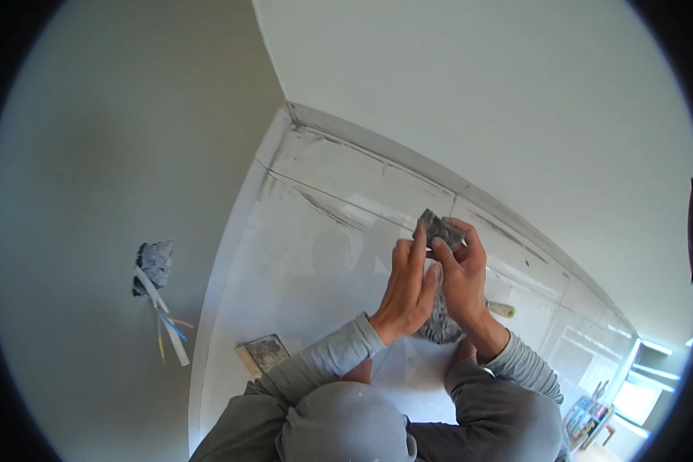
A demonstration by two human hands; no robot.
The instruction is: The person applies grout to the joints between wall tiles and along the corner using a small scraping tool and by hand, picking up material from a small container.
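My right hand (463, 279) is closed around a small, dark grey, mottled flat piece with angular edges (437, 229), its thumb on the near side. Its exact kind is unclear. Beside it, my left hand (410, 291) has straightened fingers. The left index fingertip reaches the left edge of the piece. Below both hands is a dark grey, streaky mass (440, 322), partly hidden by them; I cannot make out whether it is a lump of mortar or a rag. A tool handle, yellowish green (501, 309), sticks out to the right of my right wrist.
A flat, smeared rectangular tool with a light edge (263, 354) lies on the pale tiled floor (285, 262) at left. Loose wires (162, 308) hang from a rough hole in the left wall. A skirting (408, 158) runs along the far wall. Shelved items (587, 416) stand lower right.
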